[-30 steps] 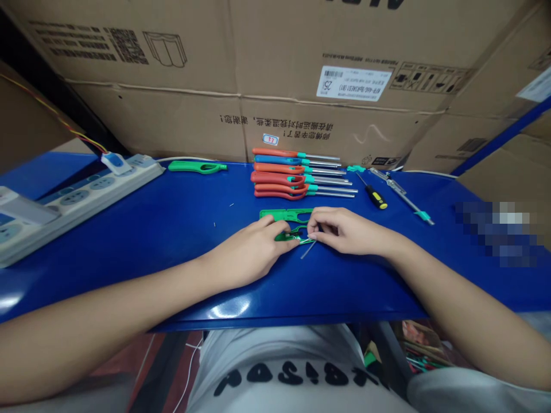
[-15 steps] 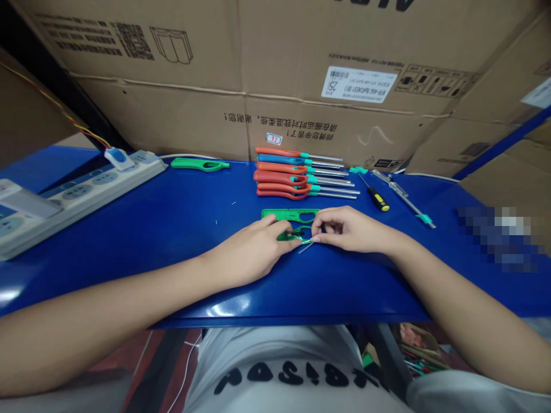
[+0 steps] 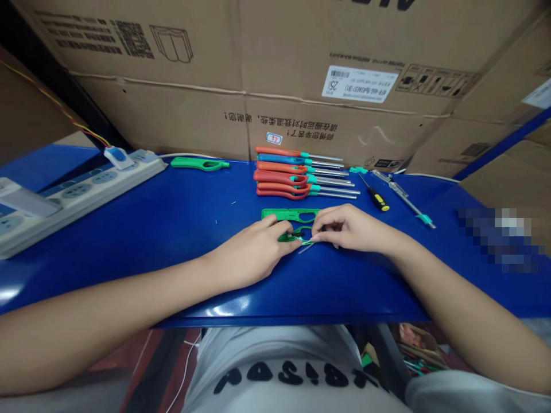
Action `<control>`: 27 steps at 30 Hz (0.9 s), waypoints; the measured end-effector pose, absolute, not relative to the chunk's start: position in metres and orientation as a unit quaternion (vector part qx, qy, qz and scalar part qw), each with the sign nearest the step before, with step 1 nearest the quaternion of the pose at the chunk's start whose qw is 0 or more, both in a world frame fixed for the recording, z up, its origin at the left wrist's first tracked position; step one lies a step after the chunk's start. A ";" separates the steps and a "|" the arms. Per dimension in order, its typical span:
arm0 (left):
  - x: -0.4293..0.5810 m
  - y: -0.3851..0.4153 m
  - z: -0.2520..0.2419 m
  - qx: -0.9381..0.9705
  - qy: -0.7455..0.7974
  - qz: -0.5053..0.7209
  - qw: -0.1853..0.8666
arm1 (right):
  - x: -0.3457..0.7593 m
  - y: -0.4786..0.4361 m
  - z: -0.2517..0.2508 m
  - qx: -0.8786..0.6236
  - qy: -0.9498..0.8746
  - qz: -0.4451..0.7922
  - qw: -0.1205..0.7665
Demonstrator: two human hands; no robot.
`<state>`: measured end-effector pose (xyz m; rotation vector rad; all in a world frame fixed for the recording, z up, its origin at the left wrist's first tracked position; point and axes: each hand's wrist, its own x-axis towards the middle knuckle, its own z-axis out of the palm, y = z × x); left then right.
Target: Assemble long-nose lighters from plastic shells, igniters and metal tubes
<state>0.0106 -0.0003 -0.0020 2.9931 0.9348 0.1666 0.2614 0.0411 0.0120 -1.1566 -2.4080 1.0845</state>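
Near the front of the blue table, a green lighter casing half (image 3: pixel 284 236) lies between my hands, with small black parts inside. My left hand (image 3: pixel 260 252) is closed around its left end. At its right end my right hand (image 3: pixel 346 228) makes a pinch of thumb and forefinger; whatever is between those fingertips is hidden. A thin metal-looking rod (image 3: pixel 306 248) shows just below the casing. Directly behind lies another green casing half (image 3: pixel 279 214), its right end partly covered by my right hand.
Several stick lighters (image 3: pixel 282 176) lie stacked behind my hands. To their right are a screwdriver (image 3: pixel 379 199) and a metal lighter tube (image 3: pixel 407 198). A green casing (image 3: pixel 198 164) and a power strip (image 3: pixel 94 186) are at left. A cardboard box (image 3: pixel 185 109) stands behind.
My right hand has shifted very slightly, its fingers still pinched at the casing's right end. My left hand and the casing stay practically in place.
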 end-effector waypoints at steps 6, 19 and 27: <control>0.011 -0.001 -0.002 0.954 0.296 0.049 -0.005 | 0.258 0.038 0.013 -0.431 -0.831 0.331 0.123; 0.011 -0.001 -0.003 0.953 0.298 0.058 0.019 | 0.264 0.045 0.008 -0.365 -0.840 0.382 0.128; 0.012 0.000 -0.006 0.948 0.298 0.092 0.055 | 0.266 0.047 0.008 -0.350 -0.844 0.390 0.116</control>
